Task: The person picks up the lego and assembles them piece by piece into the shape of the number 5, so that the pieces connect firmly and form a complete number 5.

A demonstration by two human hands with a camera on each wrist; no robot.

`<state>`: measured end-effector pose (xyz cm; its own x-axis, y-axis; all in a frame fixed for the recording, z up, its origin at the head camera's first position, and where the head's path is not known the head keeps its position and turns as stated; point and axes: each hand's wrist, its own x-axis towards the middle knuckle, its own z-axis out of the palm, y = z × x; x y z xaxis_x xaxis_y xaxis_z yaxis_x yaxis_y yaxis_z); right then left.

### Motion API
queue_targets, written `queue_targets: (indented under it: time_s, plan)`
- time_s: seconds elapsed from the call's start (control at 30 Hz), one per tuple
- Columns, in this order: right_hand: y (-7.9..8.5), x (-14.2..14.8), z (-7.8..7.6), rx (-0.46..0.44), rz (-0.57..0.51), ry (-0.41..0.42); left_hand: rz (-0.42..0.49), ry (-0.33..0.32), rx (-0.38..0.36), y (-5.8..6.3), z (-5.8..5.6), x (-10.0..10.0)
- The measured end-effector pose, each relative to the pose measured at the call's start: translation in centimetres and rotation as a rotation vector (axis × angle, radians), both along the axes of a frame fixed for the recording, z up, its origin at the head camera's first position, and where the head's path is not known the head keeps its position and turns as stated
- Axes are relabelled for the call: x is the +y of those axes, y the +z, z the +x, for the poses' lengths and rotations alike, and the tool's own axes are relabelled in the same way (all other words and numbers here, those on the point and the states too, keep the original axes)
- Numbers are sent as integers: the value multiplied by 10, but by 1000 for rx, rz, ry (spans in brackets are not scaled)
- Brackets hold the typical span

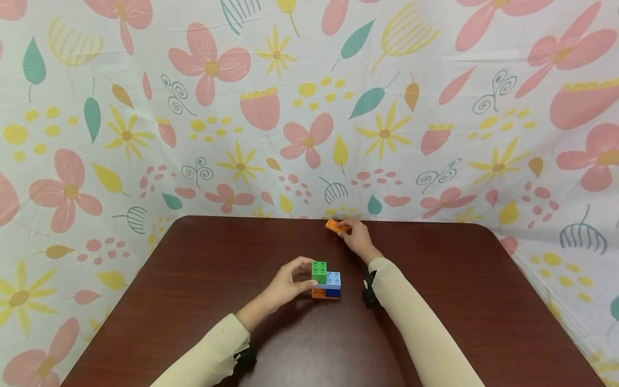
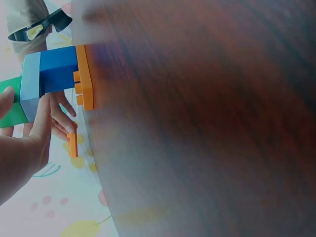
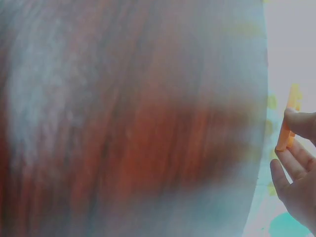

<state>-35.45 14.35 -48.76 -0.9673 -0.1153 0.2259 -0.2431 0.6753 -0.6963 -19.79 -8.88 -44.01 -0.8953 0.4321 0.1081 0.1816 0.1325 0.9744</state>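
Note:
In the head view, my left hand (image 1: 289, 284) grips a small stack of toy building bricks at the table's middle, thumb and fingers on its left side. On top is a green brick (image 1: 319, 273), set on the left part of a light blue brick (image 1: 333, 278). Below these come a dark blue brick (image 2: 59, 66) and a flat orange brick (image 2: 86, 79) with bare studs beside the blue. Farther back, my right hand (image 1: 359, 237) pinches another flat orange brick (image 1: 332, 225) close to the table's far edge. The right wrist view shows this orange brick (image 3: 283, 134) between thumb and fingers.
The dark brown table (image 1: 208, 269) has rounded far corners. Right behind its far edge hangs a white cloth (image 1: 271, 177) printed with flowers and leaves, which also runs down both sides. A black band (image 1: 369, 290) sits at my right wrist.

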Motion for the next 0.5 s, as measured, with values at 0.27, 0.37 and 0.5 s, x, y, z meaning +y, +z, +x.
queue_targets:
  time_s: [0.27,0.37,0.5]
  plan:
    - [10,10,6,24,-19,39,-4,7,8,-3,0,0]
    - [13,13,8,30,-10,57,9,0,12,-4,-1,0]
    - [19,16,11,48,-7,83,12,0,17,-4,-2,0]
